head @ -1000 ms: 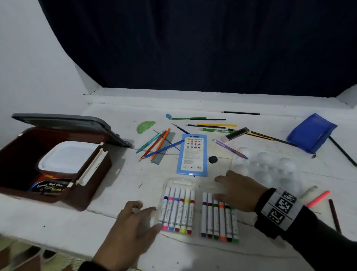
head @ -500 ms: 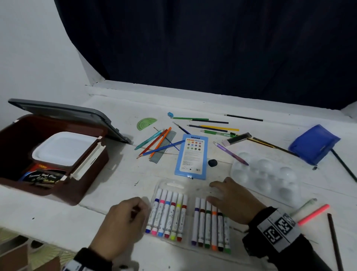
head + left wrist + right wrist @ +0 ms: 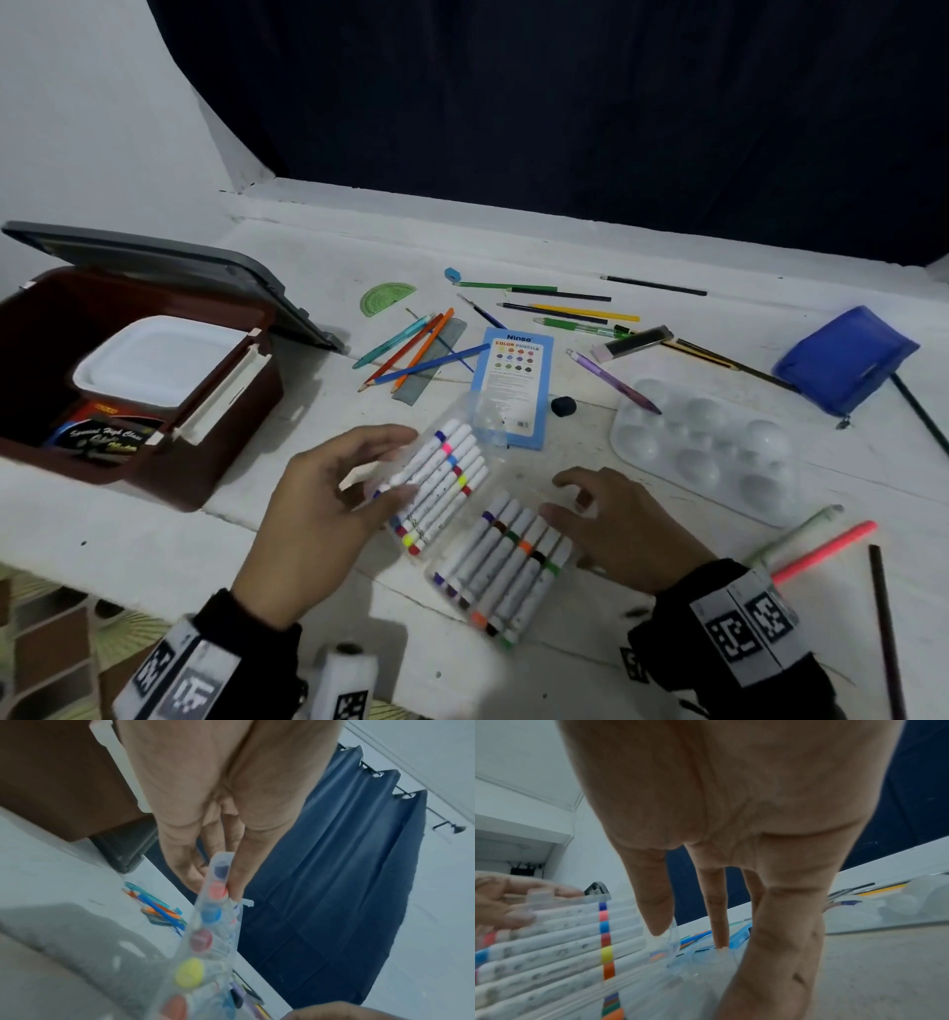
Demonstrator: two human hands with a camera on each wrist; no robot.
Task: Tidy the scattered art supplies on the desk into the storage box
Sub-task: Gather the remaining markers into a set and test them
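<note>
A clear hinged marker case lies open near the desk's front edge. Its right half rests flat with a row of markers. Its left half is lifted and tilted, pinched between the thumb and fingers of my left hand. The left wrist view shows that left hand on the case's edge, with the marker ends in a row. My right hand has spread fingers touching the flat half's far edge. The brown storage box stands open at left, its grey lid raised.
A white container sits inside the box. Behind the case lie coloured pencils, a green protractor, a blue pencil pack and a black eraser. At right are a clear palette, a blue pouch and a pink marker.
My left hand has taken hold of the case's left half and raised it off the desk, tilting it toward the right half. My right hand stays at the flat half.
</note>
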